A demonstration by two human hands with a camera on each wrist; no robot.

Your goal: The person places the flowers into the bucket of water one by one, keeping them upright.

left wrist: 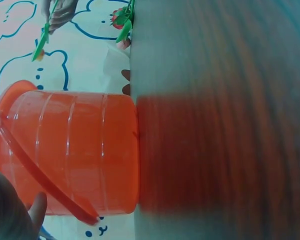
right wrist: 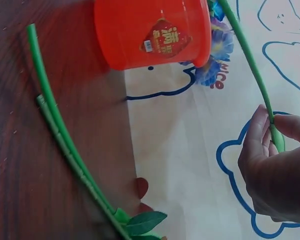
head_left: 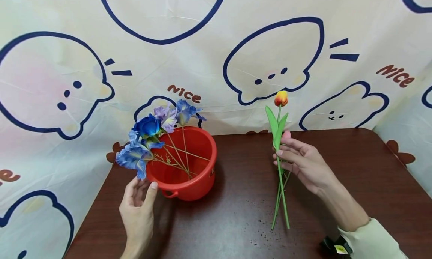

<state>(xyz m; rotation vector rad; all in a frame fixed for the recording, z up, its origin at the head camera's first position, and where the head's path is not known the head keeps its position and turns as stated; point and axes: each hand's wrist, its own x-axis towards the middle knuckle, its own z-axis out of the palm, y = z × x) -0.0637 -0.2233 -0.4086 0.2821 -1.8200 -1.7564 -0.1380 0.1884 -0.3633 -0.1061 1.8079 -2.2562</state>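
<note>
In the head view my right hand [head_left: 303, 163] pinches the green stem of a red-and-yellow tulip [head_left: 281, 98], held upright over the table. The thumb and fingers grip that stem [right wrist: 250, 60] in the right wrist view. Behind and below lie two more stems [right wrist: 65, 145] with leaves; a red rose [left wrist: 119, 19] and a pink bloom [left wrist: 123, 44] show there in the left wrist view. My left hand [head_left: 138, 210] is beside a red bucket [head_left: 199, 189], thumb tip right at its rim, fingers loosely bent under the blue flowers [head_left: 135, 154] leaning inside.
The dark wooden table [head_left: 229, 221] carries small dark crumbs near the stems. A cartoon-printed cloth [head_left: 202, 63] hangs right behind the table's back edge. The bucket's handle [left wrist: 45, 180] hangs down its side. A black device [head_left: 337, 246] sits by the right sleeve.
</note>
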